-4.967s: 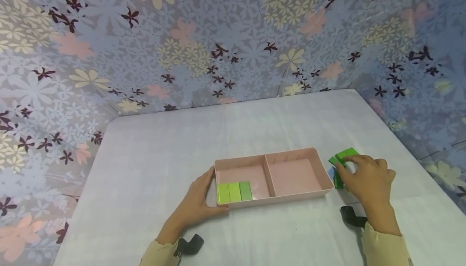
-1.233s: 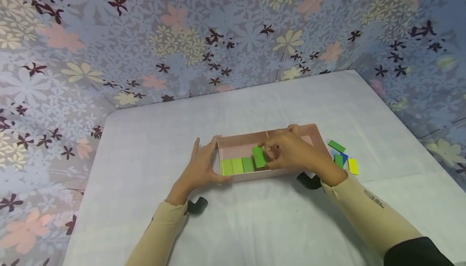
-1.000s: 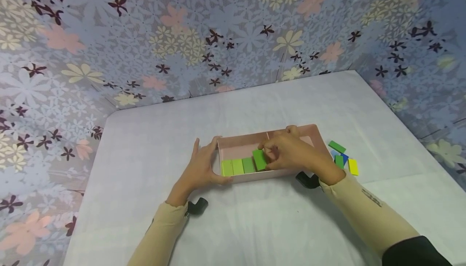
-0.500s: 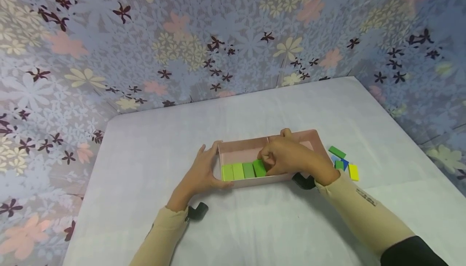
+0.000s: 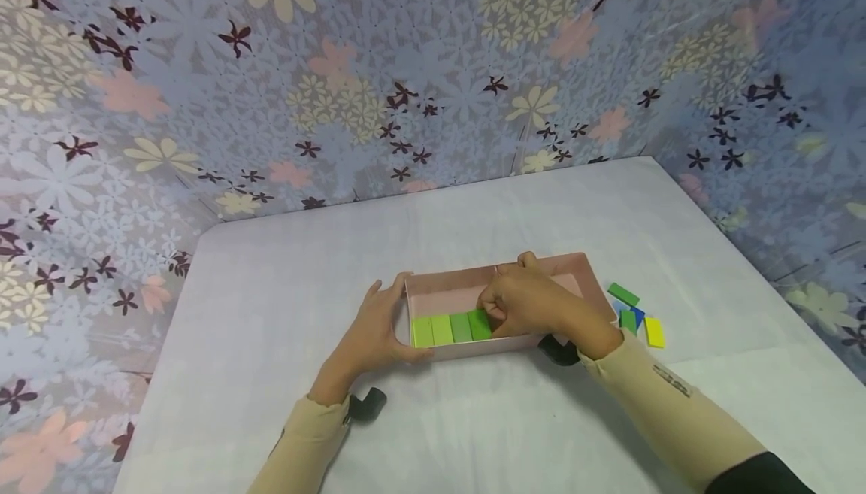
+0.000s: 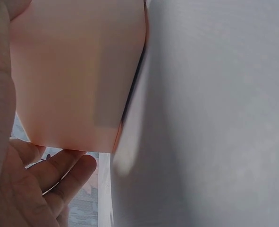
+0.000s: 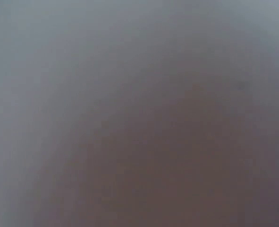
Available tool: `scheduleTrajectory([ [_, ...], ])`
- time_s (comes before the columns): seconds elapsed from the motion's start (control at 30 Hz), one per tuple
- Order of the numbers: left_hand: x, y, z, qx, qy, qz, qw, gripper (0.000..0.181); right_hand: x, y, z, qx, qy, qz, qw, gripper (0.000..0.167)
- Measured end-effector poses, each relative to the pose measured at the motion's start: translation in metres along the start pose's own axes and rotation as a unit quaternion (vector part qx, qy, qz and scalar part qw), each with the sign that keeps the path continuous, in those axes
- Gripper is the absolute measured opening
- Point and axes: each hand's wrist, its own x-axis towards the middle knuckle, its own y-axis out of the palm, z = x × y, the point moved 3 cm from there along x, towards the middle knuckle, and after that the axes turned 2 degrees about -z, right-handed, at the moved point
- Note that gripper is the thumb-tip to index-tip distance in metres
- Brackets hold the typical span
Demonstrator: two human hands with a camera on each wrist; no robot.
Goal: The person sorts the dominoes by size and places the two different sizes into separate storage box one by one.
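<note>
A shallow pink two-compartment box (image 5: 449,280) lies on the table. My left hand (image 5: 370,332) grips its left end, thumb along the front wall and fingers at the back corner. In the left wrist view, those fingers (image 6: 59,175) touch the end wall. Two lime-green blocks (image 5: 433,331) and a mid-green block (image 5: 461,327) stand in a row along the left compartment's front wall. At the row's right end, my right hand (image 5: 531,302) pinches a bright green block (image 5: 479,324), partly hidden by its fingers. The right wrist view is a dark blur.
Right of the box lie loose blocks: a green block (image 5: 624,294), a darker green block (image 5: 628,320), a blue block (image 5: 637,317) and a yellow block (image 5: 654,332). A patterned wall (image 5: 433,65) rises behind the white-covered table (image 5: 304,268).
My right hand has carried the bright green block from the loose blocks into the left compartment. It has lowered and straightened the block beside the row. My left hand stays on the box.
</note>
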Motion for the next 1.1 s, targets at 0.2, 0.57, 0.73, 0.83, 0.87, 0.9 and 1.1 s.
scheduleTrajectory([
  [0.2, -0.002, 0.000, 0.000, -0.016, -0.031, 0.002, 0.9994, 0.127, -0.002, 0.003, 0.001, -0.015, 0.009, -0.015, 0.9997, 0.058],
  [0.57, -0.003, 0.003, 0.000, -0.023, -0.040, 0.003, 0.9989, 0.128, -0.005, 0.006, 0.003, -0.010, 0.013, -0.017, 0.9997, 0.054],
  [0.73, -0.004, 0.002, 0.000, -0.020, -0.042, 0.004, 0.9989, 0.127, -0.006, 0.006, 0.003, 0.000, 0.018, -0.015, 0.9997, 0.054],
  [0.83, -0.004, 0.001, 0.000, -0.012, -0.031, -0.001, 0.9995, 0.127, -0.006, 0.006, 0.003, 0.006, 0.022, -0.018, 0.9996, 0.052],
  [0.87, -0.004, 0.001, 0.000, -0.010, -0.026, -0.004, 0.9996, 0.127, -0.006, 0.006, 0.003, 0.007, 0.024, -0.020, 0.9995, 0.051],
  [0.9, -0.004, 0.001, 0.000, -0.008, -0.022, -0.006, 0.9997, 0.127, -0.006, 0.006, 0.003, 0.006, 0.022, -0.023, 0.9995, 0.051],
  [1.1, -0.004, 0.001, -0.001, -0.004, -0.010, -0.018, 0.9998, 0.127, -0.013, -0.002, 0.002, 0.007, 0.024, -0.066, 0.9975, 0.047],
])
